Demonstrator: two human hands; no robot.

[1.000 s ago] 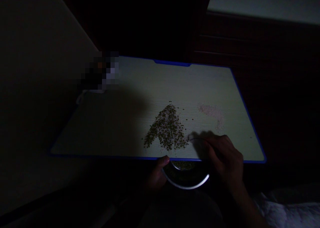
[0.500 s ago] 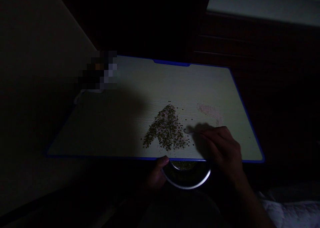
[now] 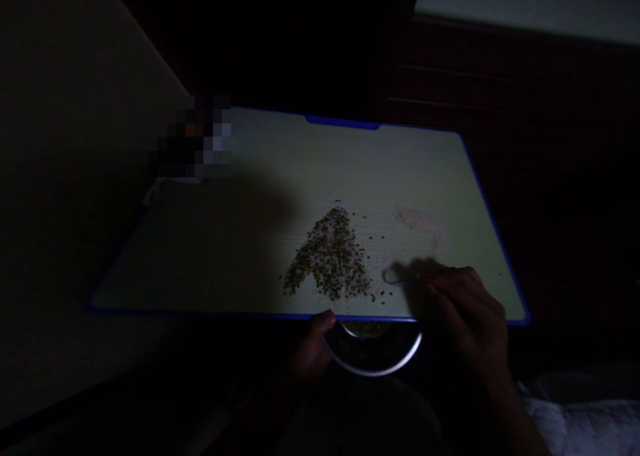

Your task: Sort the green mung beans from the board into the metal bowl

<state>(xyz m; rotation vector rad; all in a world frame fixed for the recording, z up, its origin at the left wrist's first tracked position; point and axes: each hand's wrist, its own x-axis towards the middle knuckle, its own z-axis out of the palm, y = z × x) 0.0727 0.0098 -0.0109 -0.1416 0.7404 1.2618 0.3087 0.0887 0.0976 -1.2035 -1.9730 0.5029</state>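
Observation:
A pale table (image 3: 280,176) with a blue rim lies before me in dim light. A triangular heap of small greenish-brown grains (image 3: 330,256) sits near its front edge. My left hand (image 3: 311,349) is closed on the left rim of a round metal bowl (image 3: 395,361), held just below the table's edge with some grains inside. My right hand (image 3: 467,313) rests on the table to the right of the heap, fingers curled around a thin tool (image 3: 395,277) whose tip touches the surface beside the heap; I cannot make out what the tool is.
A faint pinkish smear of fine grains (image 3: 423,224) lies right of the heap. A small dark object with a white base (image 3: 193,146) stands at the table's far left corner, blurred. Dark furniture lies behind, and pale fabric (image 3: 575,416) shows at the lower right.
My right hand slid forward over the table beside the heap, then drew back toward me and to the right. The left hand and bowl stayed put.

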